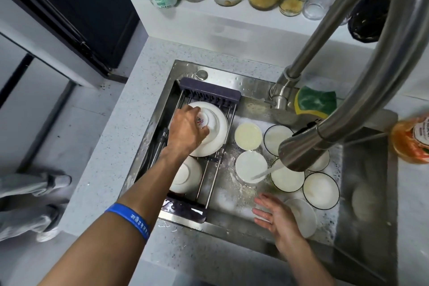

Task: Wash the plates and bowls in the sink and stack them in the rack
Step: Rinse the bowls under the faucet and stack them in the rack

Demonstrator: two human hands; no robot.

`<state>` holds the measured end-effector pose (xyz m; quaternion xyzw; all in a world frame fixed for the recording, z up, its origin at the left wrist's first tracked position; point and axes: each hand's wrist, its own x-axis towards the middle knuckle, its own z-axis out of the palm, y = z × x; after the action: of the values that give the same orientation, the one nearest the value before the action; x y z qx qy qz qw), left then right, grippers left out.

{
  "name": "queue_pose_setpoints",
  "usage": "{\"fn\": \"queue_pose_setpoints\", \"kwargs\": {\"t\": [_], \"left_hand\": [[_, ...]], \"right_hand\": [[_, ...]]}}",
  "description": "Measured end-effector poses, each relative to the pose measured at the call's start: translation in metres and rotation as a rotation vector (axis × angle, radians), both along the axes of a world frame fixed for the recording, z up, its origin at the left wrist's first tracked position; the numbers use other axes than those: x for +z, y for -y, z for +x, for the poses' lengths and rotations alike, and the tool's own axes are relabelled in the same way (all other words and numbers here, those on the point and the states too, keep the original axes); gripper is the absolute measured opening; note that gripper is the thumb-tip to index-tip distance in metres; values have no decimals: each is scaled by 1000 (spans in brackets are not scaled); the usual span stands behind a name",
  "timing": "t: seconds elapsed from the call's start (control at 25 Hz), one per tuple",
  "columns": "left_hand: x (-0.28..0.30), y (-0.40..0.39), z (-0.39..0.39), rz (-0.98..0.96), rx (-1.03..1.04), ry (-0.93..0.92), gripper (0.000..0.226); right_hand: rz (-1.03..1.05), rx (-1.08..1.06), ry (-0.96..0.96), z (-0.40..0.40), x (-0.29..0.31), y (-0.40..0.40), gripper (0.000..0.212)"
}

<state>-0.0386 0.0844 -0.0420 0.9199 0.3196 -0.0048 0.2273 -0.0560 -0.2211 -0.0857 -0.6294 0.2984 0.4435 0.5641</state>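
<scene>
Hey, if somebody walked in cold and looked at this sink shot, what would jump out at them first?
Probably the big steel faucet arching in from the upper right, water running onto the white dishes in the soapy sink. Next, the left hand with a blue wristband gripping an upturned bowl over the rack on the sink's left side, while the right hand hovers open near the front.

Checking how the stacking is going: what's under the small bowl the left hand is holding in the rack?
The upturned small bowl sits on a larger white dish in the rack. The left hand covers the dish's left part.
</scene>
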Motion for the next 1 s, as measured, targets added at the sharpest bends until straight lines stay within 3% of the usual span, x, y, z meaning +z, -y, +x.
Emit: {"fn": "queue_pose_setpoints", "kwargs": {"t": [0.2, 0.28, 0.36, 0.44, 0.52, 0.64, 0.72, 0.84, 0.92, 1.0], "left_hand": [[3, 5, -2, 30, -35, -85, 64], [11, 17, -8, 67, -30, 13, 58], [16, 46, -20, -27, -38, 201, 46], [16, 90, -37, -253, -24, 264, 39], [5, 122, -48, -444, 43, 234, 36], [-17, 137, -54, -562, 90, 201, 36], [-24, 133, -56, -553, 87, 229, 32], [-32, 123, -62, -481, 78, 293, 25], [-36, 118, -66, -486, 95, 315, 25], [-38, 119, -65, -544, 150, 343, 23]], "right_hand": [[1, 16, 1, -5, 1, -7, 18], [-16, 42, 33, -4, -3, -7, 16], [-81, 104, 105, -3, -14, -9, 13], [-217, 320, 253, 0, -36, -9, 13], [-331, 668, 457, 8, -68, -15, 28], [-485, 1102, 715, 27, -112, -23, 52], [-615, 1261, 820, 42, -133, -27, 45], [-766, 1309, 879, 47, -151, -27, 30], [-755, 1305, 903, 45, -153, -23, 25], [-664, 1166, 925, 47, -145, -21, 19]]}}
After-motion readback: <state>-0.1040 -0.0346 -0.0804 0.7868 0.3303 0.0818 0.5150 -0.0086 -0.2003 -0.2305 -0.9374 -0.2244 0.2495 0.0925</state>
